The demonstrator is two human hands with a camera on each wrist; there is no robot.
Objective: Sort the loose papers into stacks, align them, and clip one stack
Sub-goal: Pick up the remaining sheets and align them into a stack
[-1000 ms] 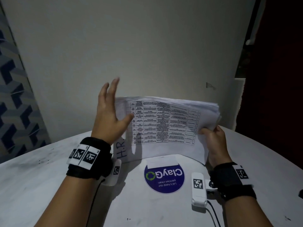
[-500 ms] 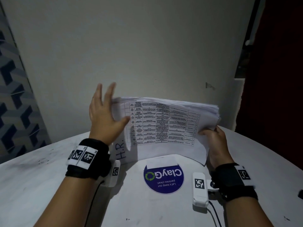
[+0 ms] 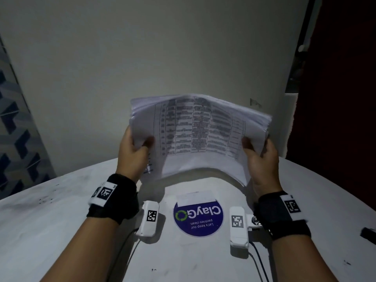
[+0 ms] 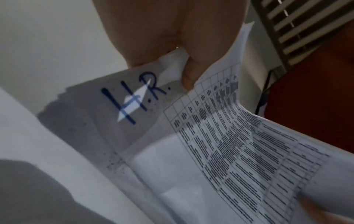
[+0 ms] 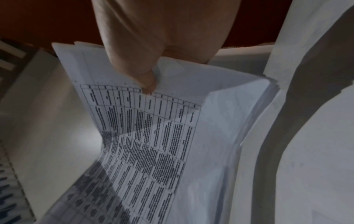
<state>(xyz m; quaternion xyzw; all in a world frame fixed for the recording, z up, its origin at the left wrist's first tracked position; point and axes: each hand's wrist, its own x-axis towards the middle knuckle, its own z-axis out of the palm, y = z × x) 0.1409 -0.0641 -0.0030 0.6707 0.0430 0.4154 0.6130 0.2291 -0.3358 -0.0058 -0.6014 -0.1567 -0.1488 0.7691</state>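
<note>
A thick stack of white papers (image 3: 199, 131) with a printed table on its top sheet is held up above the white round table (image 3: 61, 231), bowed upward in the middle. My left hand (image 3: 135, 147) grips its left edge, thumb on top. My right hand (image 3: 259, 151) grips the right edge the same way. In the left wrist view my left hand (image 4: 184, 60) pinches the stack of papers (image 4: 239, 151), where "H.R." is handwritten in blue. The right wrist view shows my right hand (image 5: 149, 75) with its thumb pressed on the papers (image 5: 162, 136).
A round blue "ClayGo" sticker (image 3: 198, 217) with a white label sits on the table below the stack. A small dark object (image 3: 368, 234) lies at the table's right edge. A pale wall (image 3: 162, 58) stands close behind the table.
My left hand, raised open beside the stack before, has closed on its left edge. The stack has lifted and now bows upward between both hands.
</note>
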